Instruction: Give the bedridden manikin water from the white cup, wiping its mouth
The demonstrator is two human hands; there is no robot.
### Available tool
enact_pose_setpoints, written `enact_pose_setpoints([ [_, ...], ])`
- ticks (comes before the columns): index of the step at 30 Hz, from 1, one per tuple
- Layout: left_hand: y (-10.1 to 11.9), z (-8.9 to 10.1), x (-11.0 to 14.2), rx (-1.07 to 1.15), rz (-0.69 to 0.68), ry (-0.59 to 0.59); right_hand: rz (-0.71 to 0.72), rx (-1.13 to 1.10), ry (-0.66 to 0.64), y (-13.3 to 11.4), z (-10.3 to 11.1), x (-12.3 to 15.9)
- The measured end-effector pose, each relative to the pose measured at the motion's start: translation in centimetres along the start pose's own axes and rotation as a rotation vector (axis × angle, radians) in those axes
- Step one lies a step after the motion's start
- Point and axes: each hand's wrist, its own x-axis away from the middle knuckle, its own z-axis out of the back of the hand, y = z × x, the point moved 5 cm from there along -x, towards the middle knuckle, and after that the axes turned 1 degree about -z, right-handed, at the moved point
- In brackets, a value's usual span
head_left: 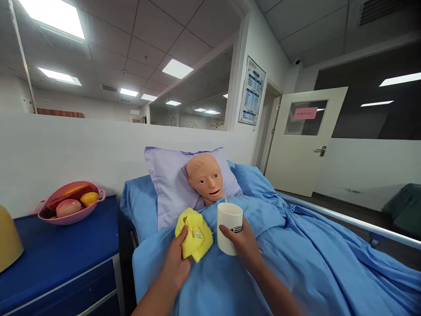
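My left hand (pixel 179 259) grips a folded yellow cloth (pixel 199 232) with a small white label, held over the bed. Beside it, my right hand (pixel 241 239) is wrapped around a white mug (pixel 226 219) with black stripes. The mug is upright, and what it contains cannot be seen. A thin pale stick or straw (pixel 226 199) shows at its far rim. Just beyond both hands lies a training manikin (pixel 204 175), its head on a lilac pillow (pixel 169 175) and its body under a blue quilt (pixel 296 250).
On the left, a blue bedside cabinet (pixel 82 237) carries a pink basket (pixel 70 217) of fruit and a yellow rounded object (pixel 8 239). A bed rail (pixel 342 216) runs along the right side. Farther back, a cream door (pixel 296 162) stands ajar.
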Motion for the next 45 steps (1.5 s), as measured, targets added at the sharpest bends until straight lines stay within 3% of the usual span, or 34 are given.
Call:
enact_pose_setpoints([
  [3,-0.6,-0.8,-1.7,0.062,-0.017,0.013,-0.011,0.0,-0.022,1.7,0.0,-1.7],
  [7,-1.8,-1.8,-4.2,0.123,-0.046,-0.068,-0.036,-0.06,-0.106,3.5,-0.4,-3.0],
  [13,-3.2,-0.5,-6.2,0.135,-0.05,-0.129,-0.071,-0.13,-0.174,4.9,-0.3,-3.9],
  [21,-3.2,0.7,-6.0,0.187,-0.018,-0.221,-0.105,-0.193,-0.161,5.0,-0.2,-4.0],
  [29,-3.1,0.8,-5.6,0.202,-0.011,-0.242,-0.155,-0.272,-0.204,5.1,-0.9,-3.8],
  [40,-3.2,1.3,-5.9,0.121,0.011,-0.369,-0.12,-0.3,-0.165,5.8,-0.8,-3.9],
  [45,-3.2,1.0,-5.5,0.115,0.002,-0.339,-0.13,-0.313,-0.182,6.0,-0.8,-4.0],
])
